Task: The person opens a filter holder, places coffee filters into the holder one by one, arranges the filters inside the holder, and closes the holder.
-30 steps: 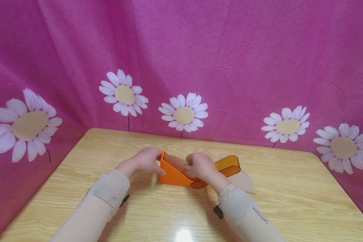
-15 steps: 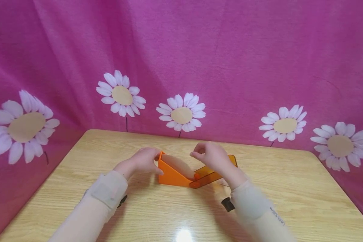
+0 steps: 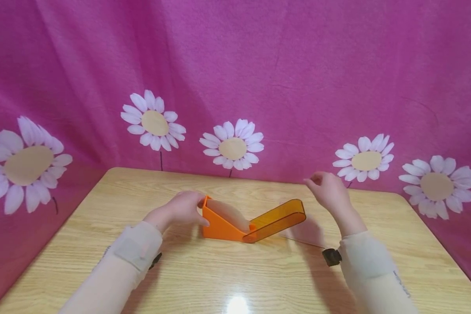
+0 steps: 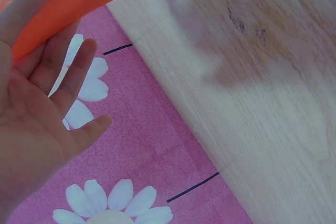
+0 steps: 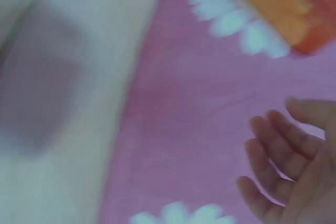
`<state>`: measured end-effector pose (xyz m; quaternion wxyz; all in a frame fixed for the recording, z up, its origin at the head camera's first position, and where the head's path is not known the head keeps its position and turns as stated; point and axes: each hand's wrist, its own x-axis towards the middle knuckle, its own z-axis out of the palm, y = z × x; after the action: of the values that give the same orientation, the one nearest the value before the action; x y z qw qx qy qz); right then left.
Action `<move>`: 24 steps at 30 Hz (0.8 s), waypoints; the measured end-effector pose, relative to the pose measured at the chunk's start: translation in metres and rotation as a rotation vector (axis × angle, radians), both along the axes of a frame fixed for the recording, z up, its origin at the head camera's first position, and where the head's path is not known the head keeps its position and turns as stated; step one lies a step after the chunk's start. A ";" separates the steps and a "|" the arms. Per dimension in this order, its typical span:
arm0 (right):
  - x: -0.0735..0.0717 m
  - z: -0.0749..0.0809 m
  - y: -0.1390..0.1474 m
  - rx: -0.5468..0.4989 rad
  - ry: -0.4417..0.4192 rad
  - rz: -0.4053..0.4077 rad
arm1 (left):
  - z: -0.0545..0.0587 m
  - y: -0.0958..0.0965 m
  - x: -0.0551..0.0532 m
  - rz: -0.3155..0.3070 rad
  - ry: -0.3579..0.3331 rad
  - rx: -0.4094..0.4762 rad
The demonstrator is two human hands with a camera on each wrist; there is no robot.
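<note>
An orange wedge-shaped box (image 3: 221, 226) stands mid-table in the head view. Its see-through amber lid (image 3: 280, 216) is swung out to the right and slants upward. Inside the box is a thin brownish piece with a rounded top edge (image 3: 231, 213). My left hand (image 3: 182, 209) holds the tall back end, thumb on the near side and fingers behind; in the left wrist view the orange wall lies between thumb and fingers. My right hand (image 3: 329, 191) is raised right of the lid. Loosely curved, its fingers (image 5: 281, 153) hold nothing in the right wrist view.
A flat glossy sheet (image 3: 308, 233) with a thin dark lower edge appears to lie on the wooden table (image 3: 204, 279), right of the lid. Pink cloth (image 3: 298, 87) printed with white flowers hangs behind the table and on both sides.
My right hand has left the brownish piece, lifted, and moved right past the amber lid. My left hand stays on the orange box.
</note>
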<state>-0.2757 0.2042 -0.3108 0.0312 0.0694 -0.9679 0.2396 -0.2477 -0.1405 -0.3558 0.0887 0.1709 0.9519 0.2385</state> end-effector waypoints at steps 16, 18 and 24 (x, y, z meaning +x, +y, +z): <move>-0.016 -0.089 0.025 0.162 -0.344 -0.006 | 0.000 0.000 0.000 -0.007 0.008 -0.010; -0.017 -0.089 0.025 0.155 -0.345 -0.009 | 0.000 -0.001 0.000 -0.009 0.009 -0.007; -0.020 -0.091 0.026 0.118 -0.380 -0.014 | 0.000 -0.001 0.000 -0.024 0.023 -0.018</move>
<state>-0.2955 0.2301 -0.4020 -0.1545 0.0178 -0.9692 0.1911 -0.2476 -0.1412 -0.3559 0.0822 0.1844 0.9528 0.2267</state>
